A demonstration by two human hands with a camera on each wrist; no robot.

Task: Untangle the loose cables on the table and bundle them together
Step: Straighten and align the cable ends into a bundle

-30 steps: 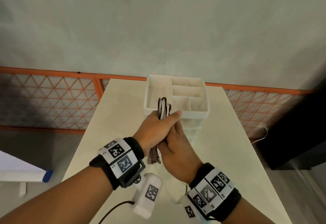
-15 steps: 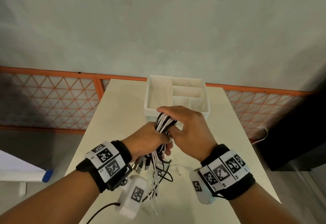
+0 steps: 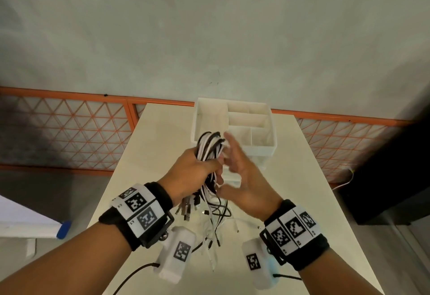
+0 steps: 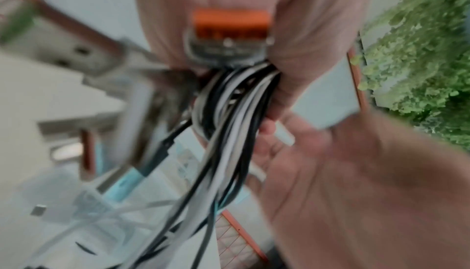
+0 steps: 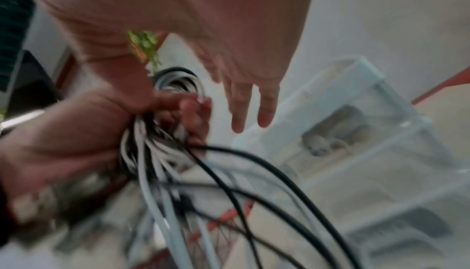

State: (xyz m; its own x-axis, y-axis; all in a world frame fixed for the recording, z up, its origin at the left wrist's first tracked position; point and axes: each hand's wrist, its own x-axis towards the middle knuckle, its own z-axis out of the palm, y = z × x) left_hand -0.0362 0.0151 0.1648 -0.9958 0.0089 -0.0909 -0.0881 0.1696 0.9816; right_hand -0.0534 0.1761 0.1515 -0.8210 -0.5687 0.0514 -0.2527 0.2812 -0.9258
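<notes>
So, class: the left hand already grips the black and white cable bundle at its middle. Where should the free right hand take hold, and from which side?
Judging from the head view, the right hand should grip the black and white cable bundle just below the left hand, coming from the right. There the strands are still gathered before the loose ends fan out onto the cream table.

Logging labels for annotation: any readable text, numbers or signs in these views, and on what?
"L1": tiny print on the left wristband, beside a square marker.
Other prints there and on the right wristband: too small to read.
Square coded markers on bands and wrist cameras: no words.
Wrist views: blurred, nothing readable.
</notes>
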